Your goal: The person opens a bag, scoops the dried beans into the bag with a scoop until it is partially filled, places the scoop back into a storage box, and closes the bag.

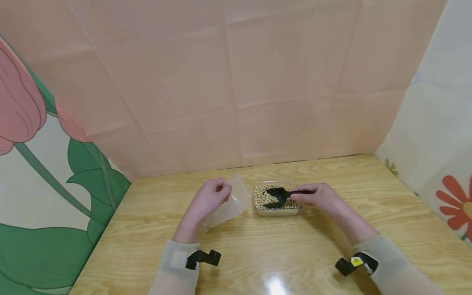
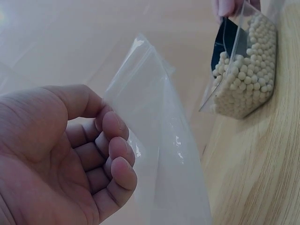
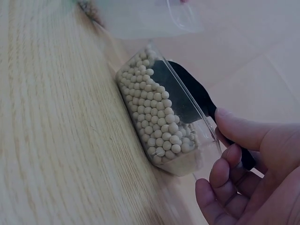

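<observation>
My left hand (image 1: pixel 214 196) pinches the top edge of a clear plastic bag (image 1: pixel 233 205), which hangs open beside the box. A few small bits lie in the bag's bottom corner, seen in the right wrist view. In my right hand (image 1: pixel 320 197) is the handle of a black scoop (image 1: pixel 281 194), gripped between thumb and fingers. The scoop's head dips into a clear rectangular box (image 3: pixel 176 164) of round beige beads (image 3: pixel 149 112). Part of the head is hidden by the beads and the box wall.
The box stands on a wood-grain table (image 1: pixel 250 254). A pinkish sheet (image 1: pixel 236 90) hangs behind the table. Walls with printed flowers flank it left and right. Each wrist wears a black camera mount.
</observation>
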The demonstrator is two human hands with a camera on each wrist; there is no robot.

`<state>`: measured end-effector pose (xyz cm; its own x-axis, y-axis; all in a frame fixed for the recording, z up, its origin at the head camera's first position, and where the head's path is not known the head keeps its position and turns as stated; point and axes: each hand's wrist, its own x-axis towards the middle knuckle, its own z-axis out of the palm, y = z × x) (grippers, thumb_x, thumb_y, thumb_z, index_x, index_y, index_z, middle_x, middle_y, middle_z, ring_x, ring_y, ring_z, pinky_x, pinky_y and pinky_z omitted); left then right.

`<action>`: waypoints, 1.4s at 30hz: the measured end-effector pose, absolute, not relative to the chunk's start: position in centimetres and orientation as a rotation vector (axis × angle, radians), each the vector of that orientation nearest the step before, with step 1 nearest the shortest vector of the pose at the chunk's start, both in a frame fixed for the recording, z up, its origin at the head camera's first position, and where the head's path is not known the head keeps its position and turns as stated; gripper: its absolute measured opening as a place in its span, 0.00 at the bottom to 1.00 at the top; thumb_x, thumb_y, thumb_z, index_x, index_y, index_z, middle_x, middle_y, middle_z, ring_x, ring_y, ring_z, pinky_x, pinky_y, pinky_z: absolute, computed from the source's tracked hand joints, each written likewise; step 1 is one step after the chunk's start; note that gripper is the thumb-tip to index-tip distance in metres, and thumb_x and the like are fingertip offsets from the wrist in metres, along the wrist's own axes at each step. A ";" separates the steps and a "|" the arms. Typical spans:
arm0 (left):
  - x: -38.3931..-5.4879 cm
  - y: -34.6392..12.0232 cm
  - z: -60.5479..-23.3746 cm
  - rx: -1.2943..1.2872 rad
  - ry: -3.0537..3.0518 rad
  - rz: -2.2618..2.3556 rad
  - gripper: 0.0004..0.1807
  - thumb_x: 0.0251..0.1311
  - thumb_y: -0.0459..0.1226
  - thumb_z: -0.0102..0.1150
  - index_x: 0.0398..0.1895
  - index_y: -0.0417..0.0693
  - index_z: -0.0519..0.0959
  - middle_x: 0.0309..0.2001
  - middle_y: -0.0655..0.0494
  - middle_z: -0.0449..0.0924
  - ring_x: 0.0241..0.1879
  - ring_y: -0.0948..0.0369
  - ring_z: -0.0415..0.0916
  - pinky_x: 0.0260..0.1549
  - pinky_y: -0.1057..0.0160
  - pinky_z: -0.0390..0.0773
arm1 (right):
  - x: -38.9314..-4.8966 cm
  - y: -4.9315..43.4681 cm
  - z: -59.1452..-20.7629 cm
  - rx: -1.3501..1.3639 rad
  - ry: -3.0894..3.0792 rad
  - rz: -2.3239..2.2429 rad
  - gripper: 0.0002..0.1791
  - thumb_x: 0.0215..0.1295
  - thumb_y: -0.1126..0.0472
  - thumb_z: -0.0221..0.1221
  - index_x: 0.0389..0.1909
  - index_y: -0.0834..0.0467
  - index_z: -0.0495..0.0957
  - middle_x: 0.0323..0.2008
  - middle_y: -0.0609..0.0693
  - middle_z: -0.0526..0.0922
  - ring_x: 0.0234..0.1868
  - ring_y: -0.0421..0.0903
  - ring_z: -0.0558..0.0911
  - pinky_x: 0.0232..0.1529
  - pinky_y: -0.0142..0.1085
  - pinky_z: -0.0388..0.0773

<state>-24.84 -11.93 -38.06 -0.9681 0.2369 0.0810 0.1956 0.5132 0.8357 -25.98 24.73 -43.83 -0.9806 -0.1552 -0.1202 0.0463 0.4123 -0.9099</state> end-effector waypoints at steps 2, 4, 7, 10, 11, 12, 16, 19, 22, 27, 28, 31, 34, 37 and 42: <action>-24.8 -11.9 -38.0 0.388 2.696 1.482 0.14 0.78 0.36 0.53 0.29 0.46 0.78 0.27 0.54 0.75 0.22 0.58 0.60 0.24 0.60 0.63 | -26.1 24.8 -43.9 -0.081 2.457 -1.625 0.34 0.68 0.43 0.76 0.68 0.58 0.85 0.63 0.56 0.87 0.57 0.49 0.85 0.62 0.49 0.80; -24.7 -11.9 -38.0 0.388 2.697 1.484 0.14 0.78 0.36 0.54 0.30 0.46 0.78 0.27 0.54 0.75 0.22 0.58 0.60 0.24 0.59 0.63 | -26.2 24.9 -43.9 -0.078 2.437 -1.642 0.33 0.69 0.44 0.76 0.67 0.58 0.85 0.61 0.55 0.88 0.55 0.49 0.84 0.60 0.48 0.80; -24.7 -11.9 -38.0 0.389 2.698 1.482 0.14 0.78 0.37 0.54 0.30 0.46 0.78 0.27 0.54 0.75 0.22 0.58 0.60 0.24 0.59 0.63 | -26.3 25.0 -44.0 -0.080 2.423 -1.658 0.31 0.69 0.43 0.76 0.66 0.57 0.87 0.63 0.54 0.87 0.55 0.48 0.84 0.59 0.45 0.80; -24.8 -11.9 -38.0 0.389 2.696 1.477 0.15 0.79 0.36 0.53 0.29 0.46 0.78 0.26 0.54 0.75 0.22 0.58 0.60 0.24 0.60 0.63 | -26.3 25.0 -44.0 -0.096 2.411 -1.679 0.29 0.70 0.44 0.75 0.64 0.56 0.88 0.68 0.56 0.84 0.58 0.48 0.84 0.62 0.45 0.80; -24.8 -11.9 -38.0 0.389 2.694 1.477 0.15 0.79 0.36 0.53 0.29 0.46 0.78 0.26 0.54 0.75 0.22 0.58 0.60 0.24 0.60 0.63 | -26.3 25.0 -44.0 -0.099 2.408 -1.684 0.29 0.70 0.44 0.75 0.64 0.56 0.88 0.70 0.56 0.83 0.59 0.48 0.84 0.63 0.45 0.80; -24.9 -11.9 -38.0 0.389 2.692 1.477 0.15 0.79 0.36 0.53 0.29 0.46 0.78 0.26 0.54 0.75 0.22 0.58 0.60 0.24 0.60 0.63 | -26.3 25.1 -44.0 -0.097 2.400 -1.694 0.29 0.70 0.44 0.75 0.64 0.56 0.88 0.70 0.56 0.82 0.59 0.48 0.84 0.63 0.45 0.79; -24.8 -11.9 -38.0 0.392 2.690 1.481 0.15 0.79 0.36 0.53 0.29 0.46 0.78 0.26 0.54 0.75 0.22 0.58 0.60 0.25 0.60 0.64 | -26.2 25.2 -43.9 -0.098 2.363 -1.736 0.29 0.72 0.47 0.74 0.66 0.58 0.86 0.68 0.55 0.85 0.59 0.48 0.86 0.62 0.42 0.81; -24.8 -11.8 -37.9 0.393 2.696 1.476 0.15 0.78 0.36 0.53 0.29 0.46 0.78 0.26 0.54 0.75 0.22 0.58 0.61 0.25 0.60 0.64 | -26.2 25.3 -43.8 -0.093 2.343 -1.761 0.30 0.73 0.48 0.74 0.68 0.60 0.85 0.65 0.53 0.87 0.60 0.49 0.86 0.61 0.41 0.82; -24.7 -11.8 -37.9 0.392 2.700 1.475 0.14 0.78 0.36 0.53 0.29 0.46 0.78 0.26 0.55 0.75 0.22 0.58 0.61 0.25 0.60 0.64 | -26.2 25.4 -43.7 -0.081 2.331 -1.764 0.30 0.73 0.47 0.73 0.69 0.60 0.84 0.64 0.52 0.87 0.62 0.53 0.86 0.67 0.48 0.79; -24.8 -11.8 -38.0 0.391 2.708 1.467 0.15 0.78 0.36 0.53 0.29 0.46 0.79 0.26 0.55 0.76 0.22 0.58 0.62 0.25 0.60 0.64 | -26.2 25.6 -43.4 -0.047 2.320 -1.771 0.31 0.73 0.47 0.73 0.70 0.58 0.83 0.67 0.55 0.85 0.59 0.57 0.86 0.71 0.60 0.71; -24.8 -11.8 -38.0 0.392 2.710 1.465 0.15 0.78 0.36 0.53 0.29 0.46 0.79 0.26 0.55 0.76 0.22 0.58 0.62 0.25 0.60 0.64 | -26.3 25.7 -43.4 -0.046 2.323 -1.774 0.30 0.74 0.47 0.73 0.71 0.58 0.82 0.67 0.55 0.84 0.58 0.57 0.86 0.71 0.60 0.71; -24.9 -11.8 -38.1 0.397 2.712 1.462 0.15 0.79 0.37 0.54 0.29 0.46 0.79 0.26 0.55 0.76 0.22 0.59 0.61 0.24 0.60 0.64 | -26.3 25.7 -43.1 -0.047 2.326 -1.789 0.30 0.74 0.48 0.72 0.70 0.58 0.83 0.68 0.56 0.83 0.56 0.55 0.87 0.70 0.58 0.71; -24.9 -11.8 -38.2 0.401 2.710 1.464 0.15 0.79 0.37 0.54 0.29 0.47 0.78 0.26 0.55 0.76 0.22 0.59 0.61 0.24 0.61 0.63 | -26.3 25.6 -42.7 -0.048 2.329 -1.802 0.28 0.74 0.49 0.73 0.68 0.57 0.85 0.68 0.56 0.83 0.55 0.55 0.88 0.70 0.56 0.70; -24.9 -11.8 -38.2 0.406 2.702 1.469 0.15 0.79 0.37 0.53 0.29 0.47 0.78 0.26 0.55 0.75 0.21 0.59 0.61 0.23 0.61 0.63 | -26.2 25.6 -42.3 -0.051 2.331 -1.816 0.26 0.74 0.48 0.73 0.67 0.56 0.86 0.68 0.55 0.83 0.55 0.54 0.88 0.66 0.48 0.74; -24.9 -11.8 -38.2 0.410 2.691 1.475 0.16 0.79 0.38 0.53 0.29 0.47 0.78 0.26 0.55 0.75 0.21 0.59 0.61 0.23 0.61 0.63 | -26.1 25.6 -41.9 -0.066 2.332 -1.829 0.28 0.75 0.48 0.72 0.68 0.58 0.85 0.72 0.57 0.79 0.55 0.52 0.89 0.59 0.35 0.79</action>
